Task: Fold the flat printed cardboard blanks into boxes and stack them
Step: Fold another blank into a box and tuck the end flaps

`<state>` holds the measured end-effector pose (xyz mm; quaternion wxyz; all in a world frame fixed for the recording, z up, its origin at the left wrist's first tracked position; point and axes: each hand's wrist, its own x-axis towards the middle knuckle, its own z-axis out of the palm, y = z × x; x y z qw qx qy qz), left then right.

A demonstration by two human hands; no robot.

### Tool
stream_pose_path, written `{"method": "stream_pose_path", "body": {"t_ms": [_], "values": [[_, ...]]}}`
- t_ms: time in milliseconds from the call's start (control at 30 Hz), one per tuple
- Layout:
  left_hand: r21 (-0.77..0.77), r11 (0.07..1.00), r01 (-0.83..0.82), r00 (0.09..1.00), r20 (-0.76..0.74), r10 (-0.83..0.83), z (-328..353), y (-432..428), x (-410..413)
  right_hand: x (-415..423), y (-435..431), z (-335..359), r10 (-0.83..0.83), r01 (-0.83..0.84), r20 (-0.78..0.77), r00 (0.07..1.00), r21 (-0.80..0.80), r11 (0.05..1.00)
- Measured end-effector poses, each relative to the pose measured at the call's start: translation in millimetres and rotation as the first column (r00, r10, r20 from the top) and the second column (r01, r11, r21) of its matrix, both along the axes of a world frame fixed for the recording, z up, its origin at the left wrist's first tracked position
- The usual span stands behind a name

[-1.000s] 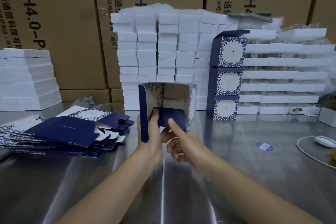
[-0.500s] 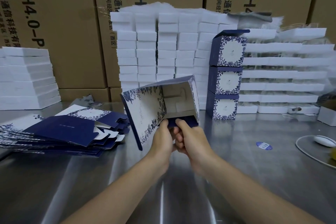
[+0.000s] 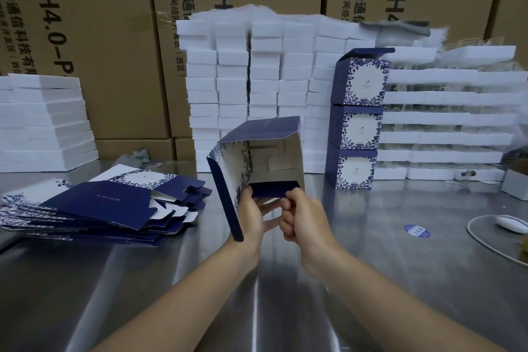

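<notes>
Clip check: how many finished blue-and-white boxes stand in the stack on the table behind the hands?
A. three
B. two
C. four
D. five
A: the stack shows three folded boxes one atop another, the top one with its lid raised, to the right of the half-folded box held by the left hand and the right hand.
</notes>
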<state>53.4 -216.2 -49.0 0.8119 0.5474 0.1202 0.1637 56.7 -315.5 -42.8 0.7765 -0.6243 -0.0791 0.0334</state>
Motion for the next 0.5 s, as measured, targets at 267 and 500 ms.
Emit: {"method": "stream_pose_path", "body": {"t_ms": [267, 500], "values": [[-0.013, 1.0, 0.001, 0.999, 0.032, -0.001, 0.1, 1.6, 2.0, 1.2, -1.0, 0.0, -0.096, 0.096, 0.018, 0.995, 0.008, 0.995], [-0.035, 0.999, 0.018, 0.999, 0.051, -0.016, 3.0, 1.2, 0.6, 1.2, -5.3, 3.7, -0.058, 0.058, 0.01, 0.998, -0.014, 0.998]]}}
